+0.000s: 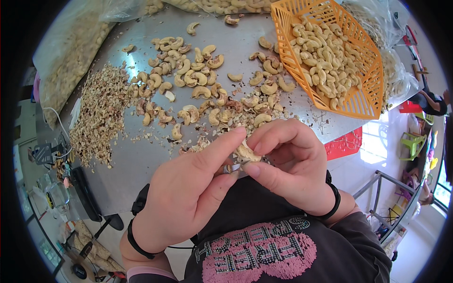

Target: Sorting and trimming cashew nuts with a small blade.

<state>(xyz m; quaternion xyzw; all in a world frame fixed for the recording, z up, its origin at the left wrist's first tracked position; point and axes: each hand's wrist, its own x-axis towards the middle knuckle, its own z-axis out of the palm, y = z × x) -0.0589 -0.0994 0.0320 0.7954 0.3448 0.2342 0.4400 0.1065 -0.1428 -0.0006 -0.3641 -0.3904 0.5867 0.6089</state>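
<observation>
Close to my body, over the table's near edge, my two hands meet around a pale cashew. My right hand pinches the nut between thumb and fingers. A small metal blade, seemingly a little knife, sticks out between the thumb and fingers of my left hand; its handle is hidden in the palm. The blade's tip is against or just below the nut. Beyond my fingers lie loose cashews, some with brown skin or dark spots, among broken bits and flakes.
An orange slatted basket of cashews stands at the far right of the metal table. A heap of skin flakes and crumbs lies at the left. Clear bags of cashews line the back and left. A red stool is below the right edge.
</observation>
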